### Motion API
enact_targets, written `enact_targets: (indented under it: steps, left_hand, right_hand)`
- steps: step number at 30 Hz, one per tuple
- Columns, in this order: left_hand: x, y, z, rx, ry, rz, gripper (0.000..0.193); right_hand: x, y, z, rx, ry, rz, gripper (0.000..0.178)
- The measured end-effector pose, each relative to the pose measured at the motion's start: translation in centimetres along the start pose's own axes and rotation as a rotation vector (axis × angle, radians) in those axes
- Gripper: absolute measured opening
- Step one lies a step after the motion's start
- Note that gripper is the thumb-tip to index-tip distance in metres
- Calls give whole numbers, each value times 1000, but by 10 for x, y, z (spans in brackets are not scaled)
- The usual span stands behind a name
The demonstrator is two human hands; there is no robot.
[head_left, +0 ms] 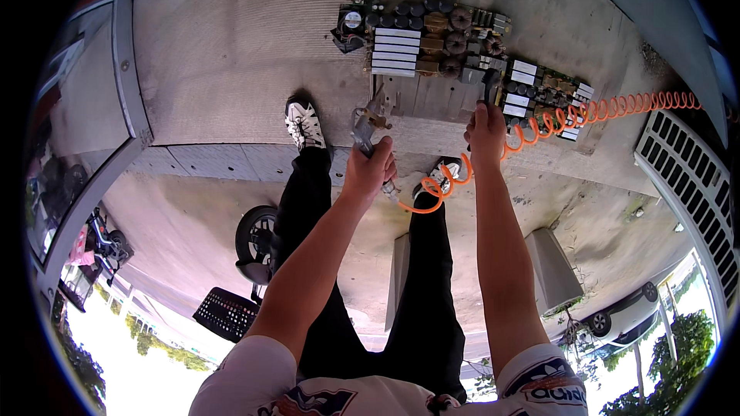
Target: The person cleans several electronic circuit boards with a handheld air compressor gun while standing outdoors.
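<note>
Nearest, the person's white shirt (362, 395) with dark blue patches fills the lower edge, and black trousers (422, 285) run from it toward a pair of white-and-black shoes (304, 123). To the left of the legs stand a black holed basket (225, 314) and, a little farther, a black wheel (256, 235); to the right of them is a grey block (553, 271). Farther on, between and above the legs, the left hand (370, 173) has its grip wrapped around the handle of a metal air gun (368, 129), whose thin nozzle points away from the body. An orange coiled hose (420, 210) leaves the gun's near end, loops to the right past the right forearm, and stretches to the far right. The right hand (486, 135), somewhat farther out, has its grip closed around the handle of a black brush-like tool (490, 86); the tool's dark head is over the near edge of the boards, though whether it touches them cannot be told. On the right side stands a grey slotted panel (690, 173), and on the left a metal-framed door (125, 69). Farthest, beyond both hands, a long circuit board (397, 52) crowded with dark round parts and white bars lies across the ground (254, 38), with a smaller circuit board (521, 73) just to its right, partly behind the hose.
</note>
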State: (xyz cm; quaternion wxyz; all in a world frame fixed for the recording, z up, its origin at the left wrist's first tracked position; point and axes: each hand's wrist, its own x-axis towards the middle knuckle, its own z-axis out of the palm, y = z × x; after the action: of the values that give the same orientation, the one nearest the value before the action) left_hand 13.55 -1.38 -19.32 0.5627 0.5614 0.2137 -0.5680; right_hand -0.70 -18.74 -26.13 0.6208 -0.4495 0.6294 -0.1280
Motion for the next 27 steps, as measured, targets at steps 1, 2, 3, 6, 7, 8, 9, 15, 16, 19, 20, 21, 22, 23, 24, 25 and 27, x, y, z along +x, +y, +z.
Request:
enact_targets:
  steps: [1, 2, 3, 6, 7, 8, 9, 15, 16, 19, 20, 21, 22, 23, 24, 25, 27]
  left_hand:
    - [2, -1, -5, -20, 12, 22, 15]
    - [2, -2, -10, -40, 24, 44, 28]
    - [-1, 1, -5, -91, 30, 90, 11]
    - [-16, 18, 3, -278, 141, 141, 12]
    - [-22, 23, 8, -329, 151, 163, 16]
    - [-31, 33, 20, -336, 178, 192, 18]
    - [-44, 40, 34, -342, 206, 217, 20]
    - [-89, 24, 68, -437, 308, 277, 30]
    - [-99, 20, 71, -433, 349, 265, 31]
    - [-123, 12, 61, -442, 415, 236, 32]
    - [-131, 8, 55, -449, 428, 228, 32]
    - [-135, 5, 47, -460, 452, 211, 30]
    - [-138, 3, 50, -449, 453, 196, 29]
    - [-139, 0, 57, -442, 441, 178, 28]
    - [-137, -3, 63, -425, 433, 156, 27]
    - [-131, -6, 66, -411, 424, 150, 24]
    - [-138, -4, 44, -392, 432, 144, 24]
  right_hand:
    - [-14, -16, -4, 112, -17, 32, 16]
    - [-31, -31, -10, 224, -37, 66, 15]
    - [-49, -47, -24, 181, -37, 22, 15]
    - [-112, -73, -73, 22, -85, -39, 18]
    - [-128, -71, -95, -65, -81, -87, 19]
    - [-145, -69, -120, -121, -73, -106, 20]
    - [-162, -65, -147, -178, -62, -121, 20]
    - [-247, 13, -317, -537, 62, -109, 25]
    - [-266, 29, -340, -614, 99, -73, 28]
    - [-328, 81, -402, -904, 107, -39, 28]
    - [-348, 106, -424, -920, 104, -15, 28]
    - [-365, 133, -445, -936, 103, 4, 27]
    - [-377, 162, -479, -926, 139, 77, 26]
    - [-385, 186, -510, -915, 188, 144, 26]
    - [-398, 205, -529, -895, 211, 153, 25]
    - [-407, 217, -545, -877, 232, 156, 24]
    - [-428, 221, -518, -774, 187, 282, 23]
